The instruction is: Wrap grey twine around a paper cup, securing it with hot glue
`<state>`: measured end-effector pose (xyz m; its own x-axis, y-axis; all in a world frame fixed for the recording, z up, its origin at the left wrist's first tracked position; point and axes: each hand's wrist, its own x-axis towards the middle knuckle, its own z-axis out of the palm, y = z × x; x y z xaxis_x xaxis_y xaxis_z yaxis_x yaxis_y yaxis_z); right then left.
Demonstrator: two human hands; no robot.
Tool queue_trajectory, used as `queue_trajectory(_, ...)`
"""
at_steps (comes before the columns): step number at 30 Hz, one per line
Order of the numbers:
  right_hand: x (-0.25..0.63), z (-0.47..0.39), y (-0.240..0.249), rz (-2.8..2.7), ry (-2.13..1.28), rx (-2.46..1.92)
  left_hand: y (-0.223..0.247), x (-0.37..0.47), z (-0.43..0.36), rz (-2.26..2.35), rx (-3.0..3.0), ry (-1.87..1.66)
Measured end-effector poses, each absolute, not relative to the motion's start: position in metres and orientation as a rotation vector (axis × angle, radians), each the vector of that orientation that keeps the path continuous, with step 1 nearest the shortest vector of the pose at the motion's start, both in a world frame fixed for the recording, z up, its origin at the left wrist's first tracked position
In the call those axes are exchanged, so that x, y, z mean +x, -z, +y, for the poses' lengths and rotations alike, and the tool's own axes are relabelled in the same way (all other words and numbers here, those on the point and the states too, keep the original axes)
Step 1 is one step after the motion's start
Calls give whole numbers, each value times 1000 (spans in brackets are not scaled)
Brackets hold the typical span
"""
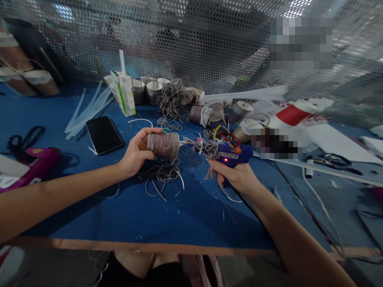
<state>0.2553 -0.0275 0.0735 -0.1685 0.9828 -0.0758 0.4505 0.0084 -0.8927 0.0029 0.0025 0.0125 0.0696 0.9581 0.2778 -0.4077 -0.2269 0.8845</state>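
Note:
A small cup wound with grey-pink cord lies on its side in my left hand, thumb below and fingers over its top. My right hand is closed round the handle of a blue glue gun, which has a red light on. The gun's nozzle points left, at or very near the cup's right end; whether they touch is not clear. Tangled grey cord is wrapped about the gun's front. Loose loops of cord lie on the blue table below the cup.
A black phone and clear glue sticks lie at the left, near a purple glue gun. Behind my hands stand a carton, cups and a cord bundle. Scissors lie right, before a perforated metal screen.

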Motion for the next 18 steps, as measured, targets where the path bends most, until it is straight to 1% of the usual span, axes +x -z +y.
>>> queue_trajectory(18,258,-28,-77,-1749,-1138,-1518,-14,4,2,714,1101,-1462)
